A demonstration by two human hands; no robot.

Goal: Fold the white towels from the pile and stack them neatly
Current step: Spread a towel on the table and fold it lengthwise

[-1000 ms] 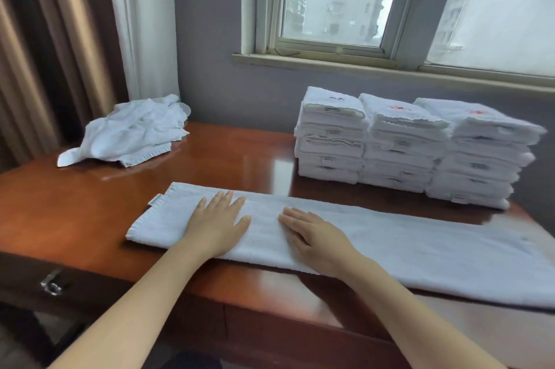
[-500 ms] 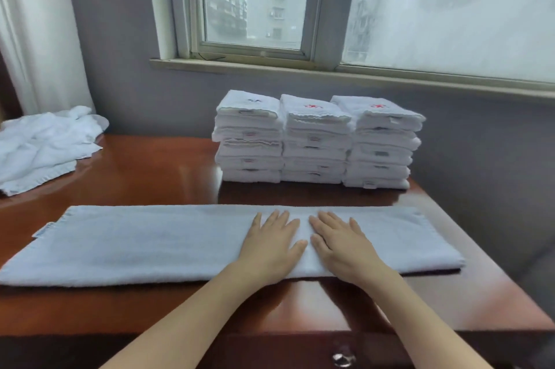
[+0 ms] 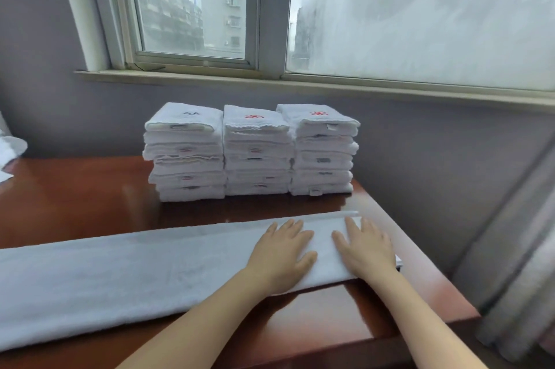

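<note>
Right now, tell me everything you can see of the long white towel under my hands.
The long white terry towel lies flat on the glossy reddish-brown wooden table, apparently folded lengthwise into a narrow strip that runs past the picture's left edge. The left hand and the right hand rest palm-down, fingers straight, near its right end.

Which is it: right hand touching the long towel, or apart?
Touching. The head view shows the right hand lying flat on the long towel.
</note>
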